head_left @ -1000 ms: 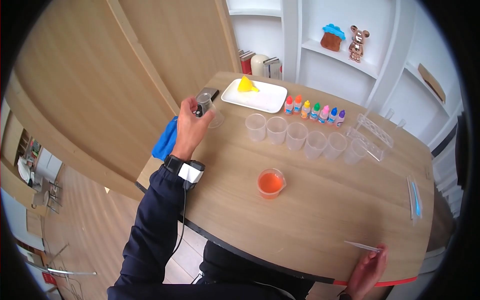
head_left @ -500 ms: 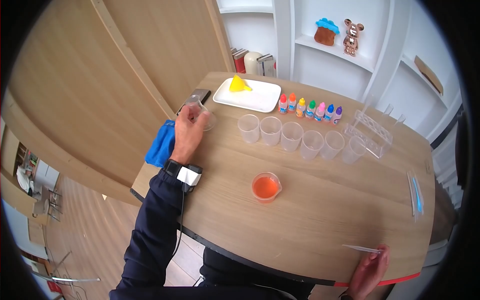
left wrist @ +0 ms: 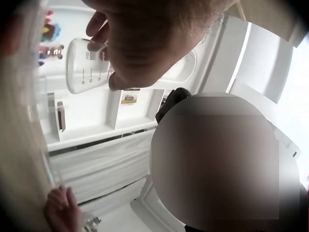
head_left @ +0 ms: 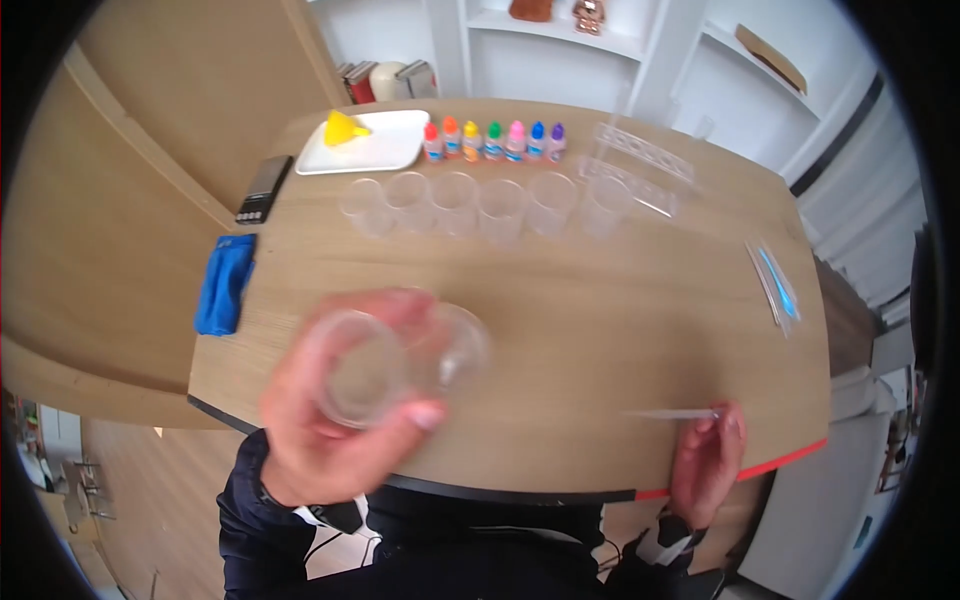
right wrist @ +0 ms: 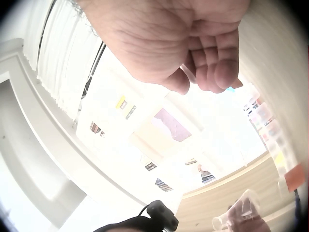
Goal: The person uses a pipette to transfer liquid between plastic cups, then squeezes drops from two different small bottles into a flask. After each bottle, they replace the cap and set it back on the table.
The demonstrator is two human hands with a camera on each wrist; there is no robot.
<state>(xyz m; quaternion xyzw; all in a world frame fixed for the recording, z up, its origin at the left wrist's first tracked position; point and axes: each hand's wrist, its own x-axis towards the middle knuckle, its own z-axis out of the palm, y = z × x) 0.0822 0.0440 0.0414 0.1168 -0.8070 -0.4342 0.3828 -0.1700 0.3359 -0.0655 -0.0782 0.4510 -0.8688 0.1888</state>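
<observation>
My left hand (head_left: 330,420) grips a clear conical flask (left wrist: 83,67) with printed measuring marks. In the head view the flask is raised over the near table, tilted with its mouth toward me and its base to the right; both are blurred. My right hand (head_left: 708,450) rests low at the near right edge and holds a thin clear pipette (head_left: 665,413), which points left. In the right wrist view, a beaker of orange liquid (right wrist: 294,178) shows at the right edge; the head view has it hidden behind the left hand.
Several clear plastic cups (head_left: 502,212) stand in a row, with small colour bottles (head_left: 494,143) behind them. At the back left are a white tray (head_left: 390,155) with a yellow funnel (head_left: 342,128), a dark scale (head_left: 264,190) and a blue cloth (head_left: 226,285). A clear rack (head_left: 640,170) stands back right; packaged sticks (head_left: 775,285) lie right.
My left hand has lifted the flask from the back left of the table and brought it toward me. The head view has shifted and tilted down. My right hand still holds the pipette.
</observation>
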